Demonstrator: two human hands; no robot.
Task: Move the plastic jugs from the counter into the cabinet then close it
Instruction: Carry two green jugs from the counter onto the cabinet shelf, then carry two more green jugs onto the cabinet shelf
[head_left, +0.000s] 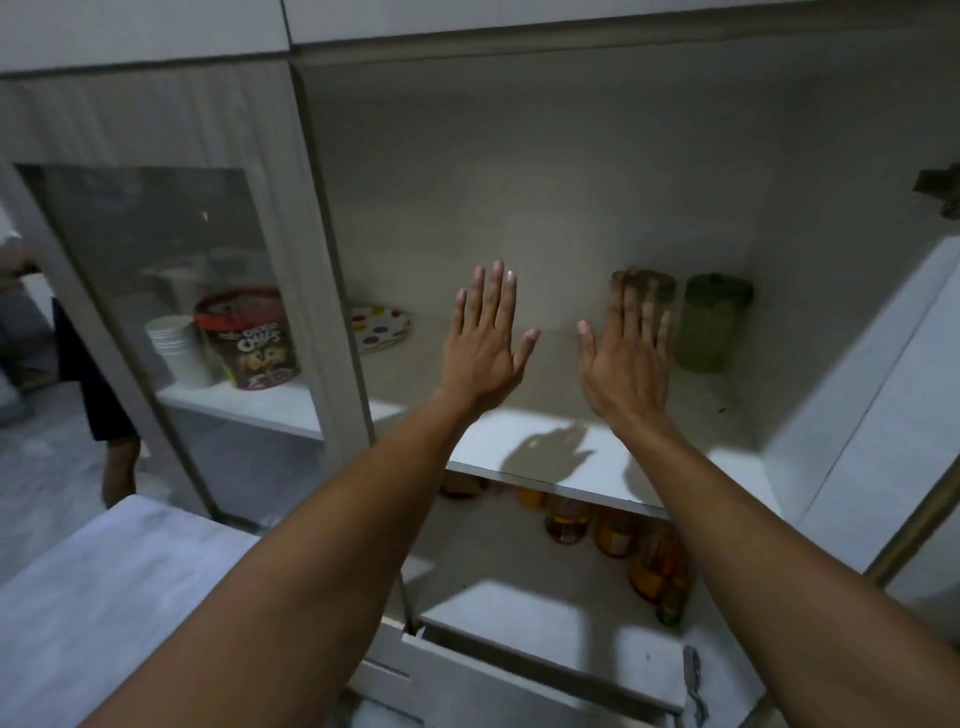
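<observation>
Both my arms reach up toward the open cabinet. My left hand (487, 338) is flat with fingers spread, holding nothing, in front of the upper shelf (540, 457). My right hand (626, 353) is also flat and spread, empty, just right of it. Behind my right fingertips stands a brownish plastic jug (662, 291), partly hidden by them. A green plastic jug (711, 322) stands upright beside it at the back right of the shelf. The cabinet door (872, 415) on the right hangs open.
A polka-dot plate (379, 325) lies at the shelf's left. Several bottles and jars (618, 530) stand on the shelf below. Behind a shut glass door (171, 312) are a cereal tub and stacked cups. The counter (104, 597) lies lower left, another person's leg (117, 457) beyond.
</observation>
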